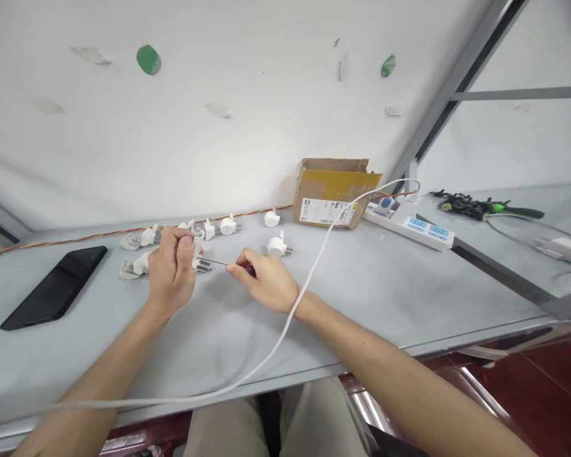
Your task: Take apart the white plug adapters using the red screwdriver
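— Across the whole lower view: grey table (371, 298), set against a white wall. Anything big on it?

— Toward the back, an open cardboard box (334, 190); just right of it a white power strip (412, 223) with blue sockets. At the far left, a black phone (57, 285) lying flat.

— And that line across the front?

— White cable (285, 327), running from the power strip, over the right wrist, then along the near table edge to the left. Behind, at the wall, a thin red and yellow wire (99, 233).

— Hands?

— Left hand (171, 273) closed around a white plug (198, 249), lifted just off the table near its left middle, prongs toward the right. Right hand (266, 282) pinching a small screwdriver (228, 264), thin shaft level, tip at the plug.

— Around them?

— More white plugs in a loose row behind the hands (227, 224), one lone plug (276, 246) just beyond the right knuckles, another (134, 266) beside the left hand
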A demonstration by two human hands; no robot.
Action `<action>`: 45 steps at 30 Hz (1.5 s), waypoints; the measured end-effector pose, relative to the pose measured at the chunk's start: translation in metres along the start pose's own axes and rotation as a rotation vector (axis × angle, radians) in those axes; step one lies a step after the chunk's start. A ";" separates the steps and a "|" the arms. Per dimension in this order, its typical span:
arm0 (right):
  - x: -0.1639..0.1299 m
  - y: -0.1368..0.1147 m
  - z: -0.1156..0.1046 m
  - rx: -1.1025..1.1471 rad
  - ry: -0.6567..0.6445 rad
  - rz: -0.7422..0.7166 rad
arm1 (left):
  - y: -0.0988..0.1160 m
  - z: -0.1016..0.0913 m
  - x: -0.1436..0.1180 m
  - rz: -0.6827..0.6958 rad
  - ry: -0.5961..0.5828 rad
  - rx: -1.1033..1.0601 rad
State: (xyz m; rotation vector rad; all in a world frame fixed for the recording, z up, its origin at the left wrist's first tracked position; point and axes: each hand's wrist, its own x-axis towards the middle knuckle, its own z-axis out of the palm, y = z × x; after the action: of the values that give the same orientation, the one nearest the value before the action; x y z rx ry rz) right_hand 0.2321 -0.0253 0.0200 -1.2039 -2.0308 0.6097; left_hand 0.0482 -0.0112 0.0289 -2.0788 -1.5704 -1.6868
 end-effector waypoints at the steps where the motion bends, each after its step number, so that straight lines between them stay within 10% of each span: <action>1: 0.000 -0.001 0.001 -0.037 0.017 -0.001 | 0.000 0.000 0.000 -0.003 -0.016 -0.006; 13: 0.002 0.000 -0.008 0.229 -0.213 0.027 | -0.002 0.000 -0.004 0.047 -0.033 0.109; 26: 0.016 0.020 -0.021 0.410 0.101 0.215 | -0.004 0.011 0.005 -0.339 -0.084 -0.403; 31: 0.022 0.035 -0.040 0.074 0.457 0.248 | -0.001 0.017 0.000 -0.340 -0.253 -0.258; 37: 0.022 0.052 -0.040 -0.329 0.316 0.431 | 0.014 0.027 -0.020 -0.353 -0.528 -0.203; 45: 0.022 0.057 -0.040 -0.340 0.267 0.444 | 0.027 0.039 -0.016 -0.307 -0.604 -0.143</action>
State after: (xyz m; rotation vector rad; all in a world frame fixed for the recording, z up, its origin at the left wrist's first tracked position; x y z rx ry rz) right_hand 0.2869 0.0229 0.0139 -1.8585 -1.6901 0.2838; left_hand 0.0967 -0.0124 0.0147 -2.7202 -2.0678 -1.3349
